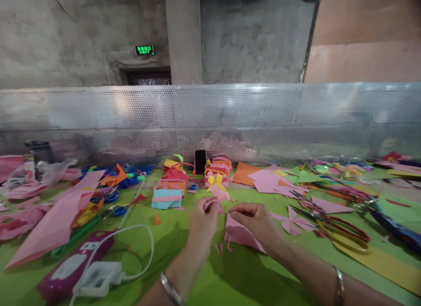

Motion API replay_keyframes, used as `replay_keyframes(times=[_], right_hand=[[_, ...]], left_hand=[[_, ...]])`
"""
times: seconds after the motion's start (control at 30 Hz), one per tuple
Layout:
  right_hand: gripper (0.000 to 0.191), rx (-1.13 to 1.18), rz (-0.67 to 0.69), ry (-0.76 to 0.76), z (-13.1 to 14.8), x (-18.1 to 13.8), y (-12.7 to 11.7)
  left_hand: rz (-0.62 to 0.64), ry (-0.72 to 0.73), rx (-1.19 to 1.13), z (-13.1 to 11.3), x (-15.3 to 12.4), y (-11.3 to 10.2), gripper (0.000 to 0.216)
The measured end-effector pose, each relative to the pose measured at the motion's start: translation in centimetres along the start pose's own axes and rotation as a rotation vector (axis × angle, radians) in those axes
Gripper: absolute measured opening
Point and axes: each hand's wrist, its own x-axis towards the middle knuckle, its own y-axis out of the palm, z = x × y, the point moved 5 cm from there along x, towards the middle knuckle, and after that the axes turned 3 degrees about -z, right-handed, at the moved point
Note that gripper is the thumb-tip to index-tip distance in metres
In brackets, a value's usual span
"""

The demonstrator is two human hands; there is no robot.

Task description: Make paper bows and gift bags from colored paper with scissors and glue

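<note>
My left hand (203,220) is closed, with a small folded piece of pink paper (210,204) between thumb and fingers. Just to its right, my right hand (255,220) pinches thumb against forefinger; whether something thin is in that pinch I cannot make out. Under the right hand lies a pink paper sheet (241,235), partly covered by it. Narrow pink paper scraps (221,249) are on the green tabletop between the hands. Beyond them stands a small paper bag with a yellow bow (216,182). A pink paper flower (292,222) rests right of my right hand.
Scissors with red and yellow handles (345,236) lie at right. A purple power strip (75,264) with a white plug (100,277) and cable occupies the front left. Blue-striped paper bags (166,198), a phone (200,161) and a perforated metal barrier (184,117) are farther back.
</note>
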Motion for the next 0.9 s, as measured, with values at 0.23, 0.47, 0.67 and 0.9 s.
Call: replay_keyframes(times=[0.23, 0.47, 0.67, 0.9], right_hand=[[0.035, 0.23, -0.009, 0.077, -0.2, -0.2, 0.2], [0.075, 0.338, 0.026, 0.057, 0.1, -0.5, 0.6], [0.068, 0.209, -0.127, -0.042, 0.0, -0.3, 0.1], [0.068, 0.09, -0.101, -0.075, 0.5, -0.4, 0.1]], left_hand=[[0.048, -0.121, 0.002, 0.3, -0.5, 0.4, 0.017], [0.076, -0.259, -0.163, 0.5, -1.3, 1.0, 0.013], [0.112, -0.267, -0.192, 0.9, -1.3, 1.7, 0.01], [0.119, -0.27, -0.291, 0.9, -1.3, 1.7, 0.013]])
